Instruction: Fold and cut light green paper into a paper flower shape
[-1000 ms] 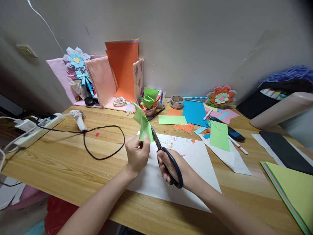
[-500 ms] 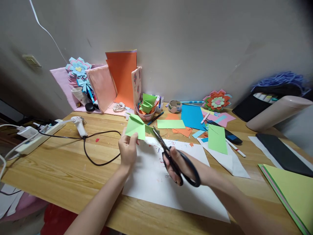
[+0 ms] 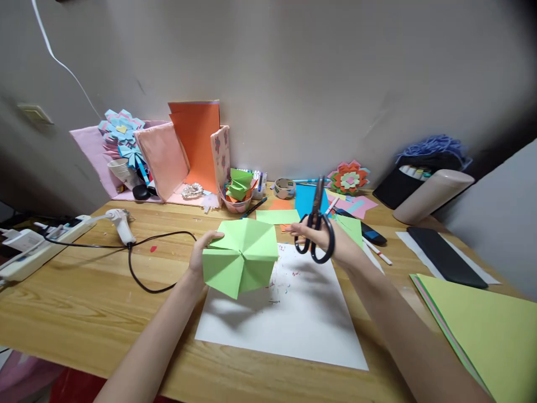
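My left hand (image 3: 202, 252) grips the left edge of a light green folded paper (image 3: 251, 252), now spread out with creases running from its centre. It hangs above a white sheet (image 3: 285, 330) marked with coloured specks. To the right, my right hand (image 3: 321, 235) holds black scissors (image 3: 315, 221) by the handles, blades upward and looking closed. The scissors stand apart from the green paper. Behind the hands lie a light green strip (image 3: 277, 216), a blue sheet (image 3: 308, 197) and another green sheet (image 3: 350, 228), partly hidden by my right hand.
A bowl of folded paper (image 3: 237, 202) and a tape roll (image 3: 285, 188) stand at the back. A glue gun (image 3: 121, 225) with black cable and a power strip (image 3: 46, 254) are left. On the right lie a black phone-like slab (image 3: 447, 254) and stacked coloured paper (image 3: 482, 324).
The green paper has opened from a folded shape into a wide, many-sided sheet. My right hand has raised the scissors, turning their blades upward. The view has shifted right.
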A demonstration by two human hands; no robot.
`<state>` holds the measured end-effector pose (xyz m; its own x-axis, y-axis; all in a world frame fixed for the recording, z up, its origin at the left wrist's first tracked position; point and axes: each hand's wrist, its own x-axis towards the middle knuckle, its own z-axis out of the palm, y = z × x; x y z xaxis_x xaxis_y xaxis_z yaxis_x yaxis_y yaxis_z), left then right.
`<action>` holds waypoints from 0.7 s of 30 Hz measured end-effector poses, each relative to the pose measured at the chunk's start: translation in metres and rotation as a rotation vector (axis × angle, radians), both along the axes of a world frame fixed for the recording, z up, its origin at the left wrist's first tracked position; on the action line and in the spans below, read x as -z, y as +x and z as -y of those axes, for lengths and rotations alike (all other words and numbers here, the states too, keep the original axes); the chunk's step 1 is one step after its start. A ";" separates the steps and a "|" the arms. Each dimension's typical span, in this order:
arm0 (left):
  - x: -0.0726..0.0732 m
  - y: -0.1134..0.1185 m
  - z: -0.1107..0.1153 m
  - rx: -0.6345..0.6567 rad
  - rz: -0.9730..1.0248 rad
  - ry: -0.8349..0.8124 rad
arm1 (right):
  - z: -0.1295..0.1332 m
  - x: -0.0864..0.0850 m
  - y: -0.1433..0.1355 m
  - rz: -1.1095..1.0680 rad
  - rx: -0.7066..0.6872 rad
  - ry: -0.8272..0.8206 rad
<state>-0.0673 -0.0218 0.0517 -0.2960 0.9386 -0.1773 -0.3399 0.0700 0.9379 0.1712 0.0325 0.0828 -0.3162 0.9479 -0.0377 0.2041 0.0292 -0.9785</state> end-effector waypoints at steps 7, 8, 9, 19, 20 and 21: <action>0.001 0.000 0.001 0.293 0.389 -0.231 | 0.001 0.024 -0.013 -0.120 -0.176 -0.135; 0.002 -0.001 0.000 0.255 0.422 -0.211 | 0.000 0.025 -0.013 -0.165 -0.171 -0.148; 0.002 -0.002 -0.001 0.219 0.465 -0.182 | -0.001 0.024 -0.014 -0.224 -0.153 -0.162; 0.009 0.022 0.002 0.505 0.564 0.049 | 0.007 0.022 -0.039 -0.834 0.347 -0.343; 0.012 0.026 0.004 0.533 0.518 0.071 | 0.010 0.024 -0.042 -0.858 0.372 -0.337; 0.015 0.031 0.006 0.544 0.466 0.107 | 0.013 0.026 -0.045 -0.876 0.387 -0.339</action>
<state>-0.0363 -0.0278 0.0365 0.3015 0.9508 -0.0706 -0.6491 0.2589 0.7153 0.1263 0.0191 0.0571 -0.0357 0.9735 -0.2259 -0.6525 -0.1939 -0.7325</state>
